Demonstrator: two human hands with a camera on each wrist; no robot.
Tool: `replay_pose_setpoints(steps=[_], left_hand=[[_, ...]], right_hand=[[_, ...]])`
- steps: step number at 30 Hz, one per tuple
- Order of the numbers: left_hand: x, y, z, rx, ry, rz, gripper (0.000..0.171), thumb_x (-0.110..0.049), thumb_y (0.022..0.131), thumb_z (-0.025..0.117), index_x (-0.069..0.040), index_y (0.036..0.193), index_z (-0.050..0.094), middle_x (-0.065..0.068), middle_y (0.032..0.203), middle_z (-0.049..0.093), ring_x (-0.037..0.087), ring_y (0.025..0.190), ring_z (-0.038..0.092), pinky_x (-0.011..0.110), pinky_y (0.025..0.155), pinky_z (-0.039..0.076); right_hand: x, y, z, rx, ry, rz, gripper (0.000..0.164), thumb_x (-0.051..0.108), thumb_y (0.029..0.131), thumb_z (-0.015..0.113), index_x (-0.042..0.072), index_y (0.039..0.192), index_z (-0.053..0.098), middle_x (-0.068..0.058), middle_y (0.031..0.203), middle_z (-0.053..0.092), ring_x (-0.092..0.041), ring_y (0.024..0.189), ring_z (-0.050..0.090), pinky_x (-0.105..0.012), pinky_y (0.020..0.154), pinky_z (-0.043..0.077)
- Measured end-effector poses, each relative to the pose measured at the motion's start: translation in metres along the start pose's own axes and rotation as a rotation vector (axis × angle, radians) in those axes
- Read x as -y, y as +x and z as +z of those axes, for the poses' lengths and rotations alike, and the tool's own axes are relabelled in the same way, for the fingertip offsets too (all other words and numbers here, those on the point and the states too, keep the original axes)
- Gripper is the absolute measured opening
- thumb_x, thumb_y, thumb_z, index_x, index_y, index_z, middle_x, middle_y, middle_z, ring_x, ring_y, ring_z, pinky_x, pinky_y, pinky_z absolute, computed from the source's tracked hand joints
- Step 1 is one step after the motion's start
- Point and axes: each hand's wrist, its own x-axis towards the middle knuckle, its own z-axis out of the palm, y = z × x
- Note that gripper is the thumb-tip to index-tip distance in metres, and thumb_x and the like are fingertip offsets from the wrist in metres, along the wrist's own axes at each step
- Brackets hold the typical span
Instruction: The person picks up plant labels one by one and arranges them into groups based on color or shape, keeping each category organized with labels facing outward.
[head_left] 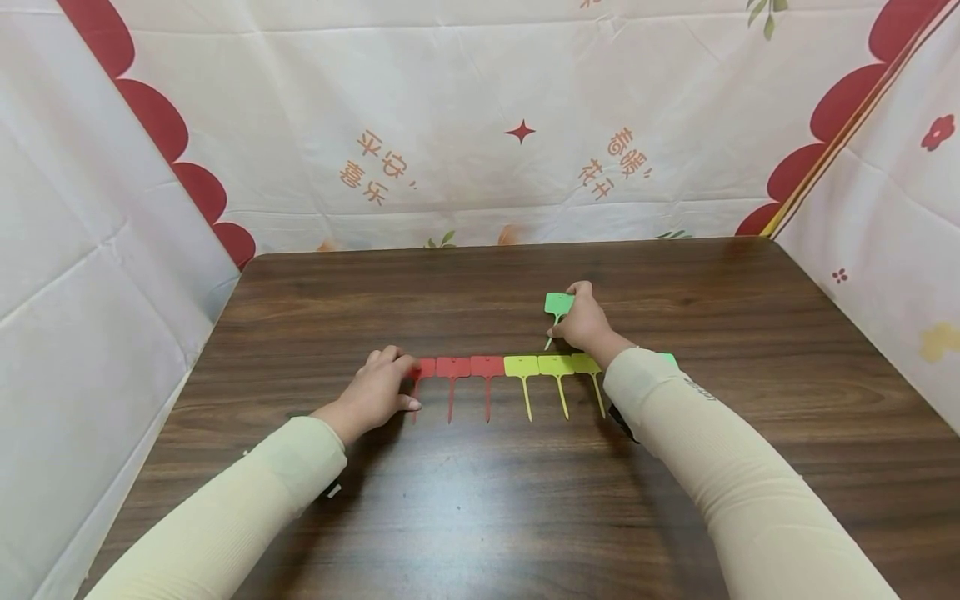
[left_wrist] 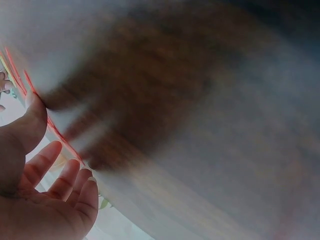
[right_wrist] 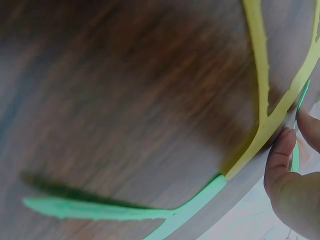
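Note:
A row of plastic plant labels lies on the table, square heads side by side, pointed stems toward me. On the left are red labels (head_left: 453, 367), then yellow labels (head_left: 556, 365); a green label (right_wrist: 95, 208) adjoins the last yellow one, mostly hidden by the right forearm in the head view. My left hand (head_left: 378, 387) rests at the leftmost red label (head_left: 425, 367), fingers bent loosely over its head, thumb beside its stem. Beyond the row, my right hand (head_left: 587, 323) grips another green label (head_left: 557, 303) by its right side, its stem slanting toward me.
The brown wooden table (head_left: 465, 517) ends at a straight back edge. A white printed cloth (head_left: 465, 108) with red scallops hangs behind it, and more cloth (head_left: 82, 233) runs along the left side.

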Motion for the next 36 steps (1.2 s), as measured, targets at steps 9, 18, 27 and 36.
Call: replay_pose_setpoints(steps=[9,18,27,36], left_hand=[[0.0,-0.001,-0.001,-0.001,-0.005,0.002,0.054,-0.025,0.081,0.078,-0.005,0.127,0.058,0.015,0.121,0.052,0.032,0.106,0.046,0.048,0.093,0.042],[0.0,0.0,0.0,-0.002,0.0,0.003,0.054,-0.024,0.081,0.078,-0.004,0.127,0.058,0.016,0.122,0.051,0.033,0.107,0.046,0.048,0.094,0.042],[0.0,0.0,0.0,0.003,0.0,0.005,0.055,-0.024,0.081,0.077,-0.003,0.128,0.057,0.016,0.123,0.051,0.033,0.108,0.045,0.048,0.094,0.041],[0.0,-0.001,0.0,-0.008,-0.001,0.015,0.054,-0.024,0.081,0.077,-0.003,0.126,0.058,0.016,0.122,0.051,0.033,0.108,0.046,0.048,0.094,0.042]], right_hand=[[0.002,-0.003,-0.002,-0.003,0.053,-0.016,0.074,-0.005,0.088,0.064,0.005,0.142,0.013,-0.03,0.122,0.049,-0.038,0.109,0.052,-0.037,0.077,0.044],[-0.003,-0.001,-0.008,0.001,0.147,-0.051,0.073,-0.008,0.088,0.062,0.004,0.142,0.014,-0.027,0.119,0.047,-0.033,0.106,0.05,-0.035,0.075,0.045],[-0.011,-0.001,-0.02,0.029,0.2,-0.111,0.076,-0.009,0.086,0.064,0.001,0.142,0.015,-0.018,0.105,0.041,-0.024,0.093,0.051,-0.034,0.071,0.048],[-0.011,-0.01,-0.034,0.026,0.206,-0.138,0.075,-0.007,0.087,0.065,-0.001,0.142,0.014,-0.022,0.107,0.043,-0.023,0.096,0.052,-0.034,0.073,0.048]])
